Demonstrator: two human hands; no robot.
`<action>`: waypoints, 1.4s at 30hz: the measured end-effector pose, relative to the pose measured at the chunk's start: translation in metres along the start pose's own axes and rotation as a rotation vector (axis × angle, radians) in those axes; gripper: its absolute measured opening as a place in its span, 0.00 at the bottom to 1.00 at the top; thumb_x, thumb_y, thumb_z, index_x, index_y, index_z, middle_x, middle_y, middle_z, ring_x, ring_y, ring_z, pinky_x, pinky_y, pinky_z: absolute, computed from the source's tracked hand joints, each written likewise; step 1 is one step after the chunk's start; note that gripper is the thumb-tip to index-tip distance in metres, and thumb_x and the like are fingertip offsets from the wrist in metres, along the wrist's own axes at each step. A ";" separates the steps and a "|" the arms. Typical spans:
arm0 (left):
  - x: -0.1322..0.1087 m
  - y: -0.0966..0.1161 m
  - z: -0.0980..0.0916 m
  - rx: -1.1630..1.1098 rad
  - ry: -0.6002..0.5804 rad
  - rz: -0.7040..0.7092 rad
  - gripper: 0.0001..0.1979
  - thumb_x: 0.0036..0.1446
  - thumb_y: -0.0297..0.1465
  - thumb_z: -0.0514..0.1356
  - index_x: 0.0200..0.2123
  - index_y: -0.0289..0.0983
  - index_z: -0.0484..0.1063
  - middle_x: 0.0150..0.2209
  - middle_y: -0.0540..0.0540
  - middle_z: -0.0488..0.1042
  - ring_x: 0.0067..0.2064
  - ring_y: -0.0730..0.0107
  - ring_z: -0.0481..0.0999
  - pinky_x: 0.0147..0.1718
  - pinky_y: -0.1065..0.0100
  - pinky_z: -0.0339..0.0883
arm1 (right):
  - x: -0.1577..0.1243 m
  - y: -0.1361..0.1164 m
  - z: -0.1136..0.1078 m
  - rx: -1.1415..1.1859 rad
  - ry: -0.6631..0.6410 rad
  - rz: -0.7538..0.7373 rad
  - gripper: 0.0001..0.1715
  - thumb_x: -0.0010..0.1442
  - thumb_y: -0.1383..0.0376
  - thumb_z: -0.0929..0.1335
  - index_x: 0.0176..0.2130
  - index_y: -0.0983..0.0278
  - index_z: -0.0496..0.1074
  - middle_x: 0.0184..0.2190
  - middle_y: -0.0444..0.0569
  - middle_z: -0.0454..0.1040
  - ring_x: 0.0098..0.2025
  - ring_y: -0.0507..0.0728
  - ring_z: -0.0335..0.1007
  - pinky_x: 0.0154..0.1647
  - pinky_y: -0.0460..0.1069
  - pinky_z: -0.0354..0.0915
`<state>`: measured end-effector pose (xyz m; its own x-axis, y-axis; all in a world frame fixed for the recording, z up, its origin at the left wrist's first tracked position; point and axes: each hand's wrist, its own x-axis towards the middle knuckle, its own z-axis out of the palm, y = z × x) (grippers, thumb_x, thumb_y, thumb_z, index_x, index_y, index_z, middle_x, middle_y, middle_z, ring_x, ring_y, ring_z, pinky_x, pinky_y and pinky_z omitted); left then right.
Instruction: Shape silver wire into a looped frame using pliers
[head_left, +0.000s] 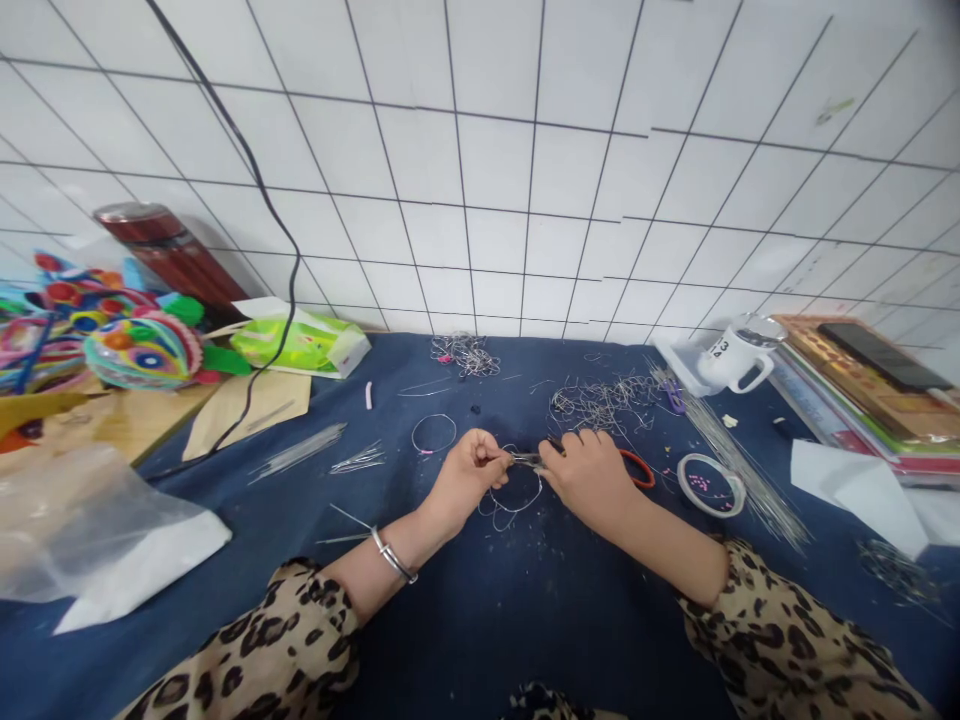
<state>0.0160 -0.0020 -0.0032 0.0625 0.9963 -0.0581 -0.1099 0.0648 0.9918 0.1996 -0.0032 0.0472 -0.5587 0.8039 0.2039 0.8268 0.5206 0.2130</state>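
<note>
My left hand [469,475] is closed in a pinch on a thin wire loop [517,508], which hangs below the fingertips in curved strands. Opposite it, my right hand [589,475] is wrapped round a small metal tool that looks like pliers [529,459], their jaws meeting the wire beside my left fingertips. Most of the tool is hidden by my fingers. A red-orange looped handle [637,468] shows just right of that hand; whether it belongs to the same tool I cannot tell. Left of my hands lies a wire ring [433,433] with a pink piece on it.
Tangled wire [604,400] and another wire heap [465,354] lie towards the wall. Straight wires [750,480] run beside a round dish [739,495] of pink beads. Cut wire bundles [300,452] lie left. A white mug [742,355] stands at the back right.
</note>
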 end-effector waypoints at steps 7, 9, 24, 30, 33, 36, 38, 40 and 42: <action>-0.001 0.001 0.004 -0.020 0.039 0.003 0.09 0.49 0.28 0.60 0.30 0.37 0.60 0.22 0.54 0.67 0.23 0.78 0.68 0.22 0.75 0.61 | -0.001 -0.002 -0.003 -0.006 -0.005 0.001 0.18 0.62 0.57 0.57 0.44 0.64 0.67 0.30 0.53 0.67 0.34 0.58 0.58 0.33 0.52 0.44; -0.001 0.002 0.005 -0.021 0.049 0.013 0.09 0.49 0.28 0.60 0.30 0.37 0.59 0.23 0.54 0.68 0.22 0.79 0.68 0.22 0.75 0.61 | -0.001 -0.002 -0.003 -0.007 -0.003 0.003 0.18 0.63 0.57 0.57 0.44 0.64 0.67 0.30 0.53 0.67 0.34 0.58 0.58 0.33 0.52 0.44; -0.005 0.004 0.008 -0.001 0.071 0.057 0.09 0.50 0.29 0.60 0.30 0.37 0.60 0.22 0.54 0.67 0.22 0.79 0.67 0.24 0.75 0.61 | -0.001 -0.001 -0.005 0.036 -0.005 -0.011 0.17 0.63 0.58 0.56 0.41 0.65 0.66 0.29 0.51 0.68 0.33 0.56 0.59 0.32 0.51 0.44; -0.007 0.005 0.010 0.007 0.100 0.089 0.09 0.50 0.30 0.60 0.31 0.37 0.60 0.23 0.54 0.66 0.23 0.78 0.67 0.24 0.75 0.61 | -0.002 -0.005 -0.006 -0.005 -0.011 -0.002 0.15 0.63 0.61 0.57 0.44 0.66 0.66 0.29 0.52 0.68 0.33 0.57 0.59 0.31 0.52 0.45; -0.008 0.004 0.011 0.016 0.117 0.102 0.09 0.50 0.30 0.60 0.31 0.38 0.59 0.24 0.54 0.67 0.24 0.78 0.68 0.24 0.75 0.62 | -0.003 -0.005 -0.006 -0.024 -0.011 -0.005 0.14 0.63 0.63 0.57 0.45 0.66 0.65 0.29 0.52 0.68 0.33 0.58 0.59 0.31 0.51 0.46; -0.008 0.004 0.011 0.027 0.128 0.108 0.09 0.50 0.30 0.59 0.31 0.38 0.59 0.25 0.54 0.67 0.24 0.78 0.68 0.24 0.75 0.62 | -0.003 -0.005 -0.005 -0.035 -0.001 -0.008 0.14 0.63 0.65 0.57 0.45 0.66 0.65 0.28 0.52 0.68 0.32 0.58 0.59 0.31 0.52 0.46; -0.008 0.003 0.012 0.031 0.131 0.109 0.09 0.51 0.29 0.59 0.31 0.38 0.59 0.25 0.54 0.66 0.24 0.78 0.68 0.25 0.75 0.62 | -0.003 -0.005 -0.005 -0.036 0.006 -0.010 0.14 0.62 0.65 0.57 0.46 0.66 0.65 0.28 0.52 0.68 0.32 0.58 0.60 0.31 0.52 0.46; -0.008 0.003 0.012 0.031 0.130 0.110 0.09 0.51 0.29 0.59 0.31 0.38 0.59 0.26 0.53 0.67 0.24 0.78 0.68 0.25 0.75 0.62 | -0.003 -0.005 -0.005 -0.036 0.008 -0.011 0.14 0.62 0.66 0.57 0.46 0.66 0.65 0.28 0.52 0.68 0.32 0.58 0.60 0.31 0.51 0.46; -0.008 0.004 0.012 0.028 0.130 0.113 0.09 0.50 0.29 0.59 0.31 0.37 0.59 0.26 0.53 0.67 0.24 0.78 0.68 0.24 0.75 0.62 | -0.002 -0.005 -0.005 -0.035 0.006 -0.009 0.14 0.62 0.67 0.57 0.45 0.66 0.65 0.28 0.52 0.68 0.32 0.58 0.60 0.31 0.51 0.46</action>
<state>0.0269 -0.0104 0.0021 -0.0773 0.9961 0.0414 -0.0807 -0.0476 0.9956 0.1962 -0.0093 0.0500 -0.5668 0.7972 0.2079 0.8189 0.5175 0.2484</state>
